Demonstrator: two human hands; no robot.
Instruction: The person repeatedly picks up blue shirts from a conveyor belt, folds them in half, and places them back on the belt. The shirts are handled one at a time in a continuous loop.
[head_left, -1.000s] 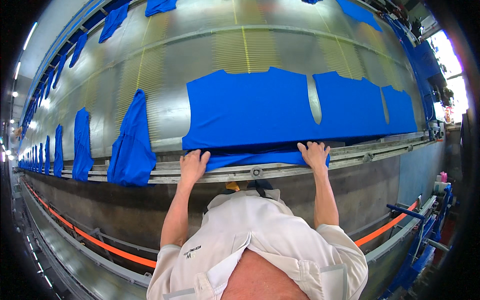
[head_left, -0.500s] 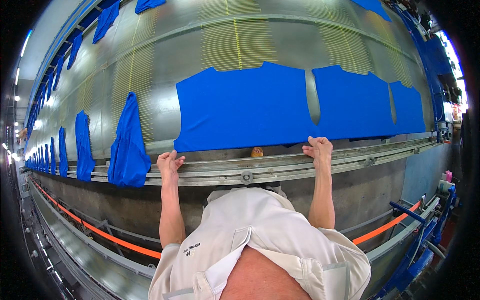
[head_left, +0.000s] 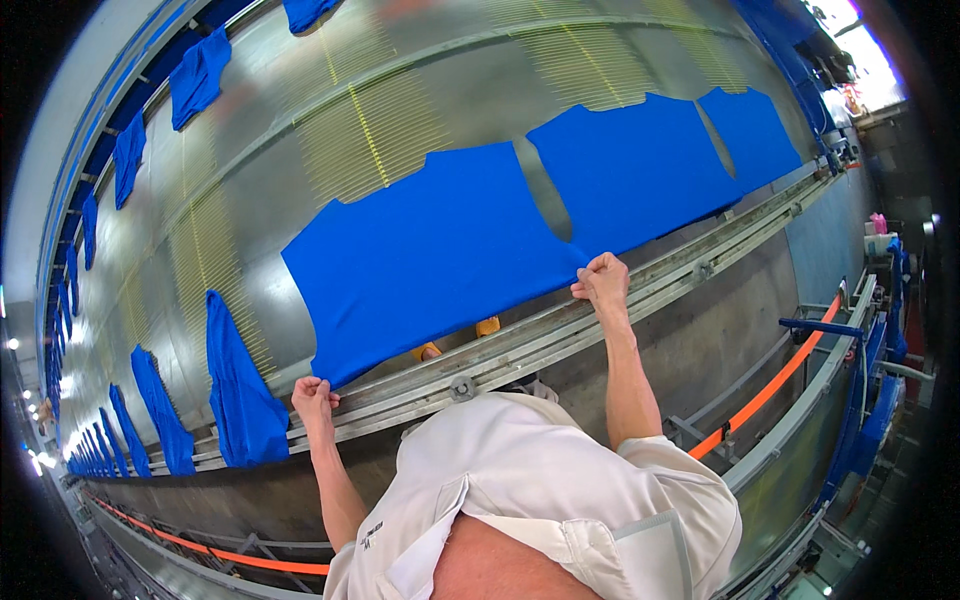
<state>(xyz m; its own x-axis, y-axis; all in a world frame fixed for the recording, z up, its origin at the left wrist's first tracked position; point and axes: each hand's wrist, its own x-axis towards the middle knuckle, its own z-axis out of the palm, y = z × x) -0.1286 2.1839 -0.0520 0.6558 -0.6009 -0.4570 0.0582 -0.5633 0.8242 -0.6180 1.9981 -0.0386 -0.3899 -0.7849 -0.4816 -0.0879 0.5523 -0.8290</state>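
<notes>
A wide blue fabric panel point(head_left: 420, 250), shaped like a garment body, lies nearly flat on the metal table point(head_left: 262, 345), its near edge hanging over the front. My left hand point(head_left: 316, 398) is closed in a pinch at its near left corner. At the near right corner, my right hand point(head_left: 604, 280) pinches the edge between thumb and fingers. A second blue panel point(head_left: 635, 175) lies just right of it, a narrow gap between them. The fingertips partly hide the cloth they grip.
Left of the panel lies a bunched blue piece point(head_left: 240, 395), with several more beyond it. Yellow ruled lines point(head_left: 370, 140) mark the tabletop. A metal rail point(head_left: 520, 355) runs along the front edge. Behind me stretches an orange strip point(head_left: 770, 375) on a frame.
The view has turned, so the table now slants up to the right. My fingers, looser before, have closed on the panel's near corners.
</notes>
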